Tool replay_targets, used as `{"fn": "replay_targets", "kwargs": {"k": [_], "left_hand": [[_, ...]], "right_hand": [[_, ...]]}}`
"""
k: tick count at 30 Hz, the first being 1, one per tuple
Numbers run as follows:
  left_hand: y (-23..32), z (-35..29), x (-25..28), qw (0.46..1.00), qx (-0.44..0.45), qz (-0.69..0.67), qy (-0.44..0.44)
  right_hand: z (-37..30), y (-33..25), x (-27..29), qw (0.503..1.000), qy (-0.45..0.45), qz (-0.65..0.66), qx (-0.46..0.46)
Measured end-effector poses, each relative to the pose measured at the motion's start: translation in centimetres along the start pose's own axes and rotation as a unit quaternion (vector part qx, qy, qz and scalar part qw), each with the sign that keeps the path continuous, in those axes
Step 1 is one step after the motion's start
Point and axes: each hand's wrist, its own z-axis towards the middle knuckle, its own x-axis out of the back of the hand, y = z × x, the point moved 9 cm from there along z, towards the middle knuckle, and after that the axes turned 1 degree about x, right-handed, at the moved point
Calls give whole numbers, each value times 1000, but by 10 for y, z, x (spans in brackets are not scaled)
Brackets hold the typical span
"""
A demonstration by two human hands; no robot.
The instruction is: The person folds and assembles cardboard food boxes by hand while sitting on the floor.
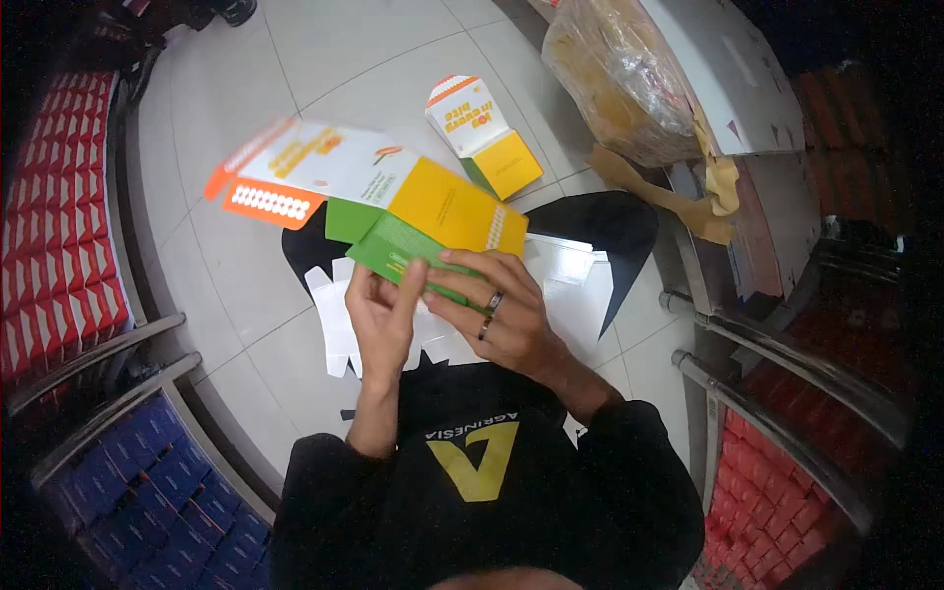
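Note:
A partly folded printed carton (pixel 433 202) in white, yellow, green and orange is held up over my lap, its long white and orange end reaching to the far left and slightly blurred. My left hand (pixel 382 320) pinches the green panel's near edge, thumb on top and fingers beneath. From the right, my right hand (pixel 501 310), with two rings on it, grips the green and yellow panels at their near side; its thumb is hidden. Under the hands, flat white carton blanks (pixel 575 285) rest across my legs.
Beyond my knees, a similar folded carton (pixel 506 162) sits on the tiled floor. A plastic-wrapped bundle (pixel 615 84) and torn brown paper (pixel 723 187) are at the far right. Metal-railed racks with red packs (pixel 59 256), blue packs (pixel 147 492) and more red packs (pixel 772 492) flank me.

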Motion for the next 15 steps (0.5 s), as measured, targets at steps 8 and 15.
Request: {"fn": "replay_targets", "kwargs": {"k": [8, 15], "left_hand": [[-15, 8, 25, 997, 63, -39, 18], [-19, 10, 9, 992, 72, -98, -29]], "right_hand": [[-23, 41, -5, 981, -16, 174, -88], [-21, 37, -6, 988, -30, 141, -62]]}}
